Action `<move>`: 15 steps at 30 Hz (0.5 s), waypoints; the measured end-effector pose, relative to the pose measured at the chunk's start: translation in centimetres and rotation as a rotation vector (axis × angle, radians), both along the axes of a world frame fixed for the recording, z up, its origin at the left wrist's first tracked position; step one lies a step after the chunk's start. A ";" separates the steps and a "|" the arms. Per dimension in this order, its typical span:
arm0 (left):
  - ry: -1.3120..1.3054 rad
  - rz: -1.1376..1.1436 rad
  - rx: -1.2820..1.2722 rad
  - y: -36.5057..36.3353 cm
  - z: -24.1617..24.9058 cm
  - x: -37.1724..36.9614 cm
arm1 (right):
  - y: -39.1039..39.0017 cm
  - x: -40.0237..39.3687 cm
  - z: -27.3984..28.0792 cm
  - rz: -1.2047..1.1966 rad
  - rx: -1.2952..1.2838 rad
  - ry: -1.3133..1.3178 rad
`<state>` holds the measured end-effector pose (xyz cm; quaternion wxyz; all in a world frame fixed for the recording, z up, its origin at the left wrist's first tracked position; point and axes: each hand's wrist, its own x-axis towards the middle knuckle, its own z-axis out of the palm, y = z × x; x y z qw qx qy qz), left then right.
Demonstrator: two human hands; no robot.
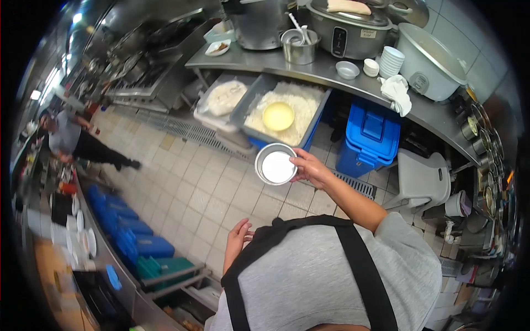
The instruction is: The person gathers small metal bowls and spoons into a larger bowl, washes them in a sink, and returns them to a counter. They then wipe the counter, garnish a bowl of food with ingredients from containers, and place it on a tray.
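Note:
My right hand [310,168] is closed on the rim of a round metal bowl [259,167], thumb on the inside and fingers underneath. Smooth white contents lie in the bowl, which is held over the floor just in front of an open bin [237,117]. Inside that bin is loose white grain [303,105] that looks like rice, in a plastic liner, and a round yellow bowl [278,116] rests on it. Low on the left, near the apron, my left hand [238,234] hangs with its fingers loosely extended, holding nothing.
A steel counter [326,70] behind the bin carries a rice cooker [353,38], a steel pot [300,51] and stacked white dishes [392,59]. A lidded blue bin [371,135] and a grey chair [422,176] stand right. Another person [66,135] is far left on the tiled floor.

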<state>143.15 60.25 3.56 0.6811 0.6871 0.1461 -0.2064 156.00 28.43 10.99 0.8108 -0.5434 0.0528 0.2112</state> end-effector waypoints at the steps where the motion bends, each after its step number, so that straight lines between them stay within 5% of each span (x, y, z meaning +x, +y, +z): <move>1: -0.005 -0.079 -0.066 -0.6 1.4 3.0 | -0.2 1.1 0.6 0.011 -0.037 0.003; 6: -0.078 -0.145 -0.364 -7.9 8.4 16.2 | -0.9 5.9 2.8 0.000 -0.059 -0.009; 10: -0.111 -0.155 -0.412 -12.8 8.2 25.5 | -3.4 12.5 2.9 0.006 -0.093 -0.032; 13: -0.084 -0.062 -0.527 -15.3 7.9 31.4 | -8.7 21.3 3.9 0.035 -0.321 -0.336; 15: -0.085 -0.021 -0.486 -17.0 9.2 35.5 | -13.5 29.0 3.8 -0.228 -0.695 -0.694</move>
